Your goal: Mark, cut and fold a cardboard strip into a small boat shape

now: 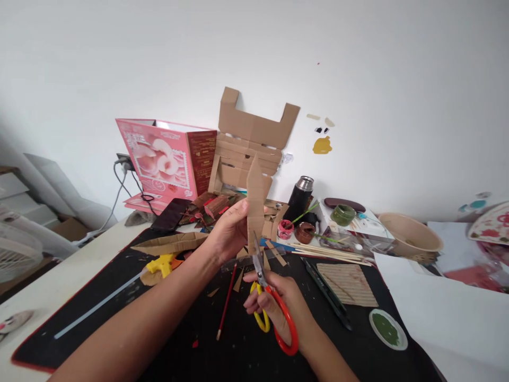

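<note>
In the head view, my left hand (231,229) pinches a long pointed strip of cardboard (255,199) and holds it upright, tip up. My right hand (284,302) has its fingers through the handles of a pair of scissors (259,270), one loop yellow and one red-orange. The scissor blades point up at the lower end of the cardboard; whether they bite into it I cannot tell. Below lie a red pencil (227,302) and thin cardboard offcuts (238,279). Left of my left hand rests another long cardboard piece (170,243).
A yellow glue gun (162,265) with a long pale stick lies left on the black mat (175,339). Paint jars (305,232), a black thermos (299,199) and wooden sticks (334,253) stand or lie behind. At right are corrugated cardboard (350,285) and a green paint lid (388,329).
</note>
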The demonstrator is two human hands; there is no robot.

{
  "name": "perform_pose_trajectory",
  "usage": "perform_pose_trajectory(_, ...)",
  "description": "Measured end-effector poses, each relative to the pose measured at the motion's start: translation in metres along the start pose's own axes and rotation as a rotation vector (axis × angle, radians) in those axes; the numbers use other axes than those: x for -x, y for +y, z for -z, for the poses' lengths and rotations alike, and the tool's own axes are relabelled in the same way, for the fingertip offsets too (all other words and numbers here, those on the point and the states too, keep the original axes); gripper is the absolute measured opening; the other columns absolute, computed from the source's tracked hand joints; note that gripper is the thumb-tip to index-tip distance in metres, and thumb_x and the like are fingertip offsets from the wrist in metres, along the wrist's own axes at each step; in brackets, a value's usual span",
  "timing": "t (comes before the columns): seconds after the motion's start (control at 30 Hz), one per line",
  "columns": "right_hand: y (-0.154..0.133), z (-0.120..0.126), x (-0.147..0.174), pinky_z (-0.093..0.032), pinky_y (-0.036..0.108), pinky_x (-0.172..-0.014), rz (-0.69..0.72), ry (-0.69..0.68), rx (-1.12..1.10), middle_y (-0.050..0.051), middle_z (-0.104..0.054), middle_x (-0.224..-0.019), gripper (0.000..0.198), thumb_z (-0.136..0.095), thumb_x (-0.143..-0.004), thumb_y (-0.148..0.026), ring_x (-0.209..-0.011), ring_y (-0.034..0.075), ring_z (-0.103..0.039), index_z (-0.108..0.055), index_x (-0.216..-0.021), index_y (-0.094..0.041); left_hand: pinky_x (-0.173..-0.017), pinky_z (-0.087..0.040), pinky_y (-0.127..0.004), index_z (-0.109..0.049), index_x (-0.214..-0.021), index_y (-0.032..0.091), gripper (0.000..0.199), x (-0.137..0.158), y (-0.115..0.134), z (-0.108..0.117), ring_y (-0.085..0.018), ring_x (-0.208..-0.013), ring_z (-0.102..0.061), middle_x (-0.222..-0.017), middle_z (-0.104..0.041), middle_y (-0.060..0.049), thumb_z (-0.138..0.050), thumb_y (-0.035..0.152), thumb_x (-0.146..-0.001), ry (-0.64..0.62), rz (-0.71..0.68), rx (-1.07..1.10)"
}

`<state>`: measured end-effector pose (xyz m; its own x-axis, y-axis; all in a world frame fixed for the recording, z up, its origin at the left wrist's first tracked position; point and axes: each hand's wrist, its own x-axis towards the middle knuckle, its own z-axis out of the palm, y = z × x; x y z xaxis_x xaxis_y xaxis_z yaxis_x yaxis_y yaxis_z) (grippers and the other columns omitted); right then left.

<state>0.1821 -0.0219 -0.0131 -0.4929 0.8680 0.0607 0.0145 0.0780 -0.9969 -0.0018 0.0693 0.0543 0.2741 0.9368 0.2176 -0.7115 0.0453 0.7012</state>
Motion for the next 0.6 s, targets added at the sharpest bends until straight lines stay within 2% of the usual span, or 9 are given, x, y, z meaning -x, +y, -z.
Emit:
perform_pose_trajectory(0.13,0.000,-0.002,0.001,-0.051,0.024,-0.049,-0.027,0.012,0.026,0.006,-0.075,-0.075,0.075,-0.071,-0.093,-0.082,-0.049,0.016,-0.069,-0.078,-0.125,-0.014,-0.078,-0.065,-0.036,-0.081,-0.107,0.016,0.044,0.001,0.000,0.003,-0.026,-0.082,-0.080,-0.098,-0.085,-0.008,-0.097,0.047,-0.081,0.002,0.025,-0.022)
perform_pose_trajectory(0.33,-0.010,-0.003,0.000,-0.046,0.022,-0.043,-0.054,0.047,0.057,-0.002,-0.060,-0.059,0.060,-0.069,-0.099,-0.076,-0.041,0.013,-0.057,-0.077,-0.107,-0.017,-0.079,-0.067,-0.039,-0.080,-0.108,0.013,0.054,0.001,0.000,0.007,-0.029,-0.084,-0.081,-0.097,-0.084,-0.012,-0.098,0.055,-0.079,0.014,0.075,-0.065)
perform_pose_trajectory(0.6,-0.014,-0.003,0.000,-0.042,0.021,-0.041,-0.030,0.072,0.194,-0.005,-0.056,-0.051,0.056,-0.063,-0.103,-0.075,-0.036,0.012,-0.052,-0.069,-0.091,-0.020,-0.081,-0.067,-0.040,-0.079,-0.107,0.014,0.040,-0.001,-0.003,0.011,-0.029,-0.083,-0.083,-0.094,-0.085,-0.009,-0.093,0.046,-0.087,0.068,0.076,-0.032)
